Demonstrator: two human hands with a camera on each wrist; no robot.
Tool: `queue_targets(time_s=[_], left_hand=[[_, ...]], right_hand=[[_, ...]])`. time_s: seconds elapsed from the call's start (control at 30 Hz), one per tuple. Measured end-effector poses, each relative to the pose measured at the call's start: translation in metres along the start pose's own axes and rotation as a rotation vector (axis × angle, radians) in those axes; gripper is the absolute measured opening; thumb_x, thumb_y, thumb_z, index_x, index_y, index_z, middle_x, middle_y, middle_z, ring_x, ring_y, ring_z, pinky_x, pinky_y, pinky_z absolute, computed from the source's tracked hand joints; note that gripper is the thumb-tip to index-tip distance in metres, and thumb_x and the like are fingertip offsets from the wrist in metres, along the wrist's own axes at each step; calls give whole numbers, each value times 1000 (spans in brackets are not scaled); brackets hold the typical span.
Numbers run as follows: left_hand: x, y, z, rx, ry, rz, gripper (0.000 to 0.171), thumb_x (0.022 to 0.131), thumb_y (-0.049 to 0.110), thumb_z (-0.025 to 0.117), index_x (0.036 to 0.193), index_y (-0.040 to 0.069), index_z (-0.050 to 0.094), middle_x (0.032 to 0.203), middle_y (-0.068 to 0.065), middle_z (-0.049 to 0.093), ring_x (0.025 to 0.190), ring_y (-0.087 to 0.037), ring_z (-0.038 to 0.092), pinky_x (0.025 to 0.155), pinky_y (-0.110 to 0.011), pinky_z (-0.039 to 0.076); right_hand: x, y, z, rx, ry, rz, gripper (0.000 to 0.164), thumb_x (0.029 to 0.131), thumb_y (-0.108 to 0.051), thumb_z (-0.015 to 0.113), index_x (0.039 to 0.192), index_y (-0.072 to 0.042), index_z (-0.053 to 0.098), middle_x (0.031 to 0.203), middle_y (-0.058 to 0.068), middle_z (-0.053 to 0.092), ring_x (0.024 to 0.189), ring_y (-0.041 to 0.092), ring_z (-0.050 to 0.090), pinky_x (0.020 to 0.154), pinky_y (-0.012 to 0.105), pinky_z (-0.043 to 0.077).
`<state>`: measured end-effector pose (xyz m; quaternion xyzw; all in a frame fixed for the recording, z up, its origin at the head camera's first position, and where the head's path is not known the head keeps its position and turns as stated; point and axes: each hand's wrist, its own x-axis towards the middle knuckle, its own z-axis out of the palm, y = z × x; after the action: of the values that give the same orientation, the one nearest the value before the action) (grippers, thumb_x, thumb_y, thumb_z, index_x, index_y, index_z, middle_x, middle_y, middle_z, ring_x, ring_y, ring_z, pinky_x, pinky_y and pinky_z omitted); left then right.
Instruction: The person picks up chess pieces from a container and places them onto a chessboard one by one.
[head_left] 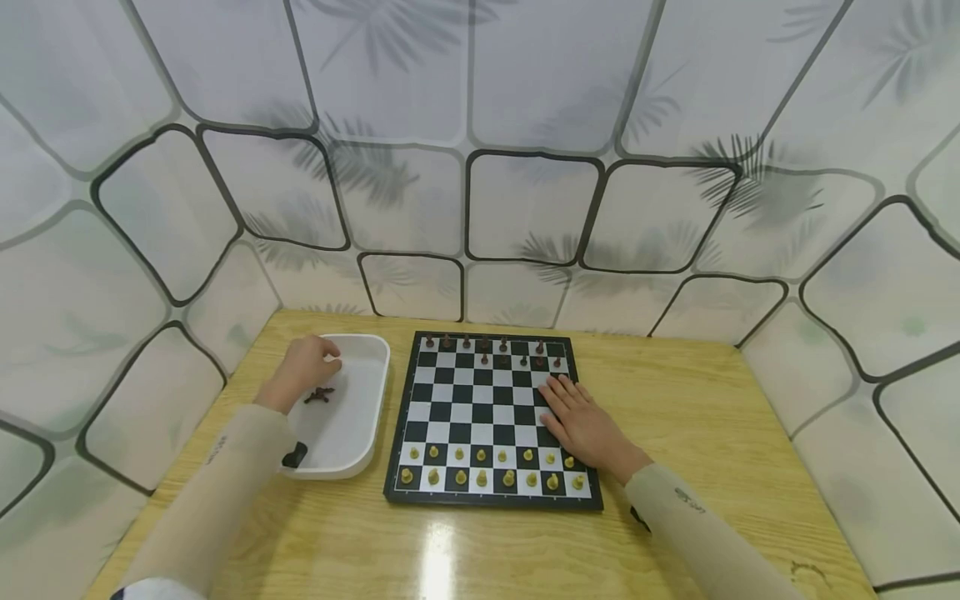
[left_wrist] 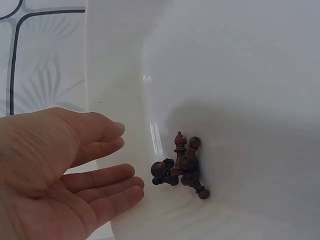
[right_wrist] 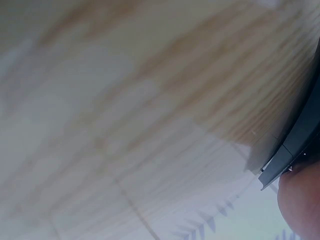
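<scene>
My left hand hovers over the left side of a white plastic tray, fingers loosely bent. In the left wrist view a gap shows between thumb and fingers, with nothing held. Several dark brown chess pieces lie in a small heap on the tray floor, just beyond the fingertips. My right hand rests flat with straight fingers on the right edge of a chessboard. Yellow chess pieces stand in two rows on the near side. Brown chess pieces stand along the far side, with some squares bare between them.
The board and tray sit side by side on a light wooden table. A patterned curtain surrounds the table at the back and sides. In the right wrist view, the board's black edge stands beside part of my hand.
</scene>
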<state>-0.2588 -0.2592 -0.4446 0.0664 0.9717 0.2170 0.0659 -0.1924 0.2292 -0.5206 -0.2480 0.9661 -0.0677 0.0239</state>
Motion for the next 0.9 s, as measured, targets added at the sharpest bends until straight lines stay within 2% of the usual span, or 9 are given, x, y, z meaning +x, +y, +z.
queue_targets(time_s=[0.17,0.33,0.57,0.9], left_hand=[[0,-1,1,-1,-33,-31,34,97,8,62,123,-14,68,126,-37,66,109,-47,67,95,-58,56],[0,-2,2,23,-51,-20,33,94,5,62,121,-14,69,122,-35,69,102,-42,68,91,-55,58],[-1,-3,2,28,-118,-35,35,94,4,63,123,-14,68,123,-33,67,91,-31,69,84,-45,59],[-5,-1,1,29,-122,-19,35,87,-6,64,121,-15,68,108,-29,70,85,-29,67,76,-40,58]], right_hand=[[-1,1,2,-4,23,-3,63,113,-42,41,163,-3,37,171,20,33,161,41,25,130,57,24],[-1,0,0,0,16,-4,63,113,-42,41,163,-3,36,171,20,31,161,41,25,130,57,24],[0,0,0,1,7,-6,63,114,-42,40,163,-2,35,171,19,31,161,40,24,131,56,23],[0,0,0,0,17,-4,63,113,-42,42,162,-2,37,171,19,33,161,40,25,130,56,23]])
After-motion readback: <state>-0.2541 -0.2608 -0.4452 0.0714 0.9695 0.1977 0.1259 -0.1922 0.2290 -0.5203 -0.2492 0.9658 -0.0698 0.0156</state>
